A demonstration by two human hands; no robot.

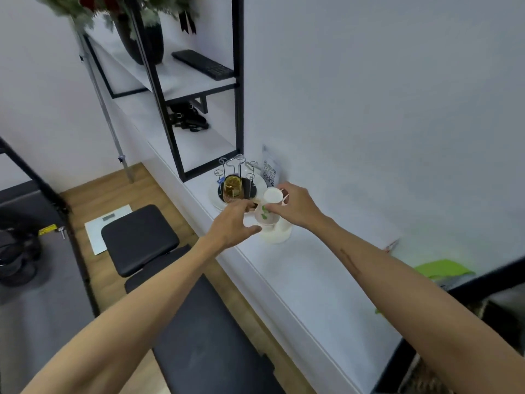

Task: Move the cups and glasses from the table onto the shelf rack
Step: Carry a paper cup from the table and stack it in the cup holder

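Right hand (295,207) grips a white paper cup (270,207) tipped sideways; left hand (231,226) pinches something brownish just beside it, wire cup rack (237,180) right behind both.

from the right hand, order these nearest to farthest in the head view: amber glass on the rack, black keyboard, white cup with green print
1. White cup with green print: at the right hand, in its fingers.
2. Amber glass: left of it, upside down on the wire cup rack.
3. Black keyboard: far up on the shelf.

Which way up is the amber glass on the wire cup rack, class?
Upside down, it seems: the amber glass sits over a prong of the wire cup rack, base uppermost, though blur makes this uncertain.
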